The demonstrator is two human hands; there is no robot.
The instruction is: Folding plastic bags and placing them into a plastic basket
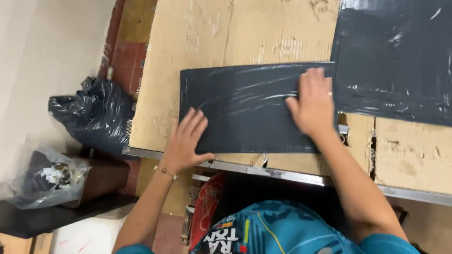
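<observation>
A dark, shiny rectangular sheet [240, 106] lies flat on a cardboard-covered table [189, 53], slightly tilted. My left hand [187, 139] presses flat on the sheet's near left corner, fingers spread. My right hand [314, 102] rests flat on the sheet's right end, fingers apart. Neither hand grips anything. A larger dark sheet [418, 59] lies at the table's far right, just beyond my right hand.
The table has a metal front edge [289, 176]. A black plastic bag [95, 114] sits to the left of the table. A clear bag with dark contents [47, 177] rests on a low dark shelf [25, 214]. A pale wall stands on the left.
</observation>
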